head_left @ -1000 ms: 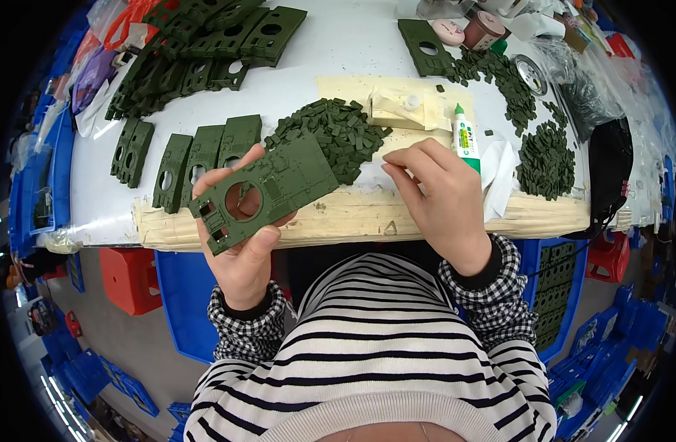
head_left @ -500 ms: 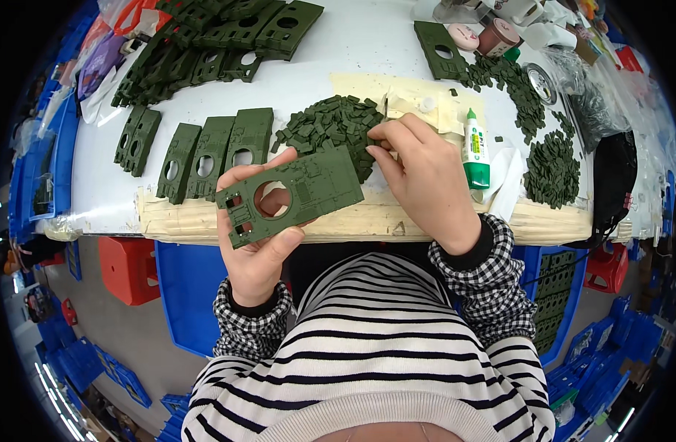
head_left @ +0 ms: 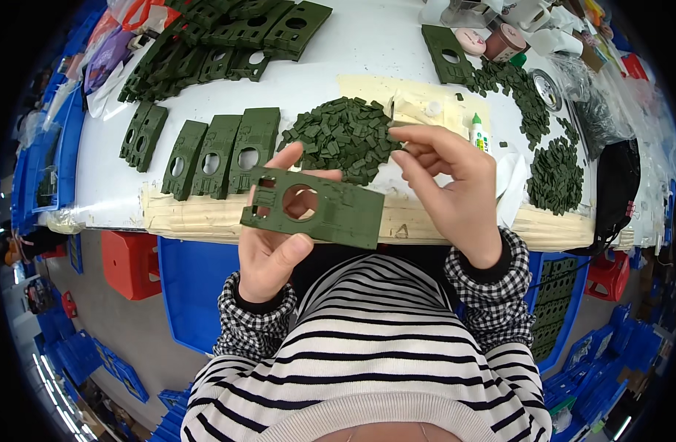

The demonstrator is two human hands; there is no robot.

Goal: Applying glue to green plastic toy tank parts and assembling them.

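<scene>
My left hand [head_left: 268, 258] holds a dark green plastic model tank hull [head_left: 338, 215], thumb at its near edge and fingers behind it. The hull has a large round hole, through which part of the hand shows, and smaller square openings at its left end. To the right, my right hand [head_left: 456, 180] hovers with thumb and forefinger apart; I see nothing between them. Its fingertips are near the right side of a heap of small green plastic pieces [head_left: 338, 136]. Behind this hand stands a glue bottle [head_left: 479, 132] with a green tip, partly hidden.
Three similar hulls [head_left: 220, 155] lie in a row at left, beside a smaller pair [head_left: 143, 136]. More hulls [head_left: 235, 33] are piled at the back left. Other loose pieces [head_left: 555, 177] lie at right. Beige paper [head_left: 419, 107] lies behind the heap. A red stool [head_left: 132, 265] stands below.
The held hull has moved right and nearer me, and its right end has tipped down. My right hand has drawn back rightward, its thumb and forefinger spreading.
</scene>
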